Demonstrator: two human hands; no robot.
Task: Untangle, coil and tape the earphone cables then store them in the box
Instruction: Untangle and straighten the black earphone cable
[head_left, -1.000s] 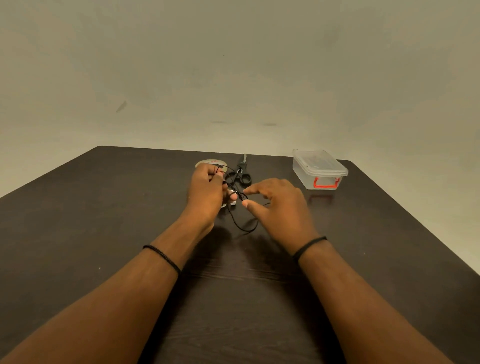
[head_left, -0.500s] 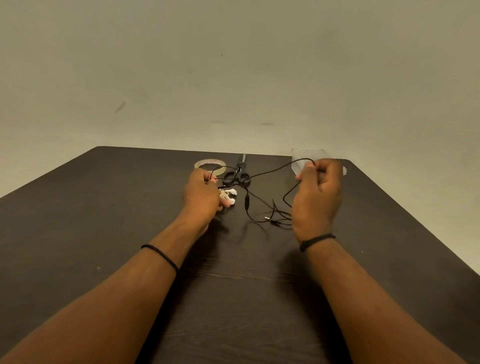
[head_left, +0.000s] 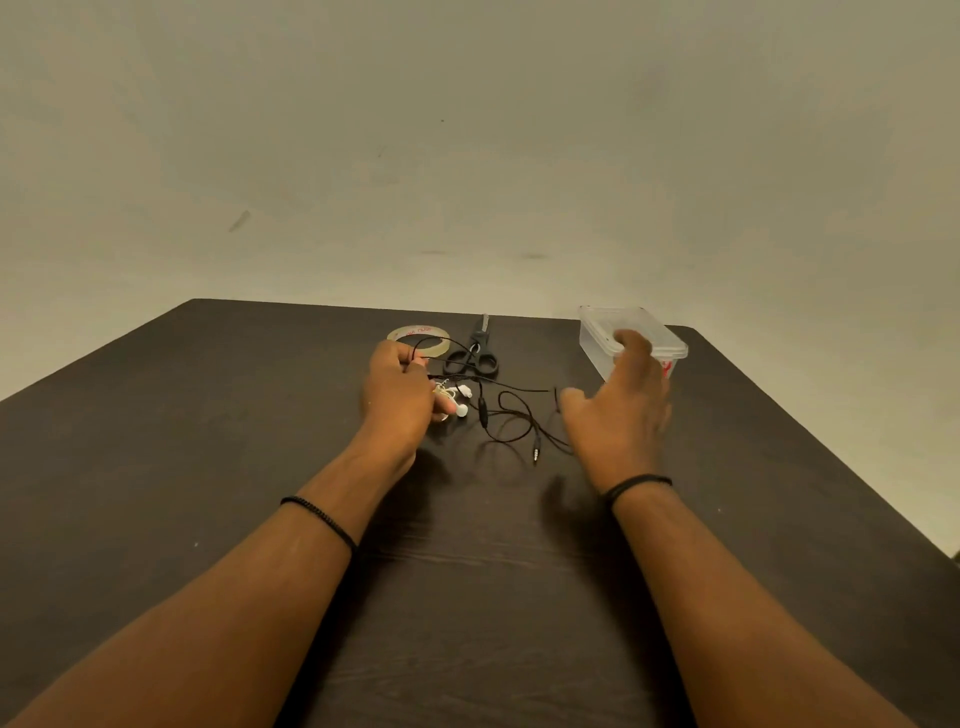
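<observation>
Earphone cables (head_left: 511, 415) lie in a loose black tangle on a dark wooden table (head_left: 156, 467), strung between a person's two hands. Landmark is the scissors (head_left: 475, 356), lying near the table's far edge with the black handles toward the person. Left of the scissors sits a roll of clear tape (head_left: 418, 338), flat on the table. Just in front of the tape, the left hand (head_left: 400, 397) is curled round a bunch of cable, with a loop arching over its knuckles and white earbuds (head_left: 457, 400) showing beside its fingertips. From that hand a black strand runs rightward in front of the scissors, past an inline remote (head_left: 482, 408), then falls into slack curls; the plug (head_left: 536, 453) rests on the table nearer the person. Right of the scissors, the right hand (head_left: 621, 410) is spread, fingers loose and blurred; the strand ends at its thumb, but whether it pinches the cable cannot be told. Behind that hand, well right of the scissors, stands a clear plastic box (head_left: 602, 332) with its lid on and a red clasp. Each wrist wears a thin black band.
</observation>
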